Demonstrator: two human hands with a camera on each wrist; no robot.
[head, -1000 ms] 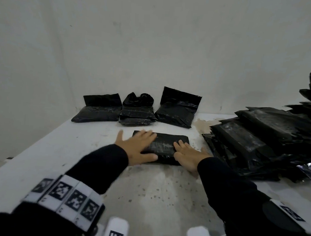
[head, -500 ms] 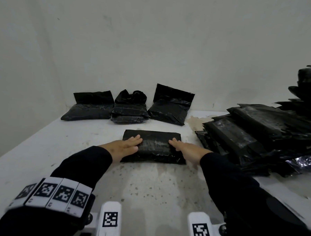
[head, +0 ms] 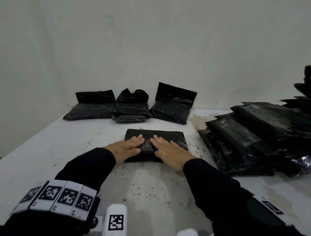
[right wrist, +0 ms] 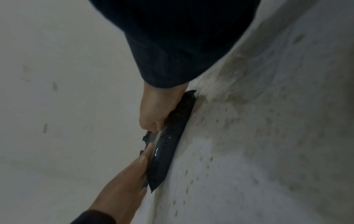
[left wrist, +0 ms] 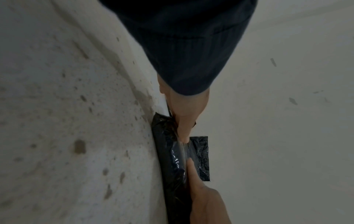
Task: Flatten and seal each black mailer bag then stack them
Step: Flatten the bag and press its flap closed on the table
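Now we have both palms down on the black mailer bag [head: 166, 136], which lies flat on the speckled white bench [head: 147, 189] directly in front of us. Our left hand [head: 127, 146] covers the bag's near left part, its fingers [head: 138, 137] straight and close together, thumb out along the near edge. Our right hand [head: 169, 151] lies just beside it toward the middle, its fingers [head: 159, 139] also straight and slightly fanned; neither hand curls round the plastic. From the left wrist view the left hand [left wrist: 184, 115] presses the glossy bag [left wrist: 176, 159] edge-on against the bench. The right wrist view shows the right hand [right wrist: 155, 112] bearing down on the bag [right wrist: 166, 150] likewise. Against the wall at the back stand three filled black bags [head: 131, 107] in a row, flaps up. To our right sits a sloping heap of black mailers [head: 258, 134], well apart from the bag under our hands.
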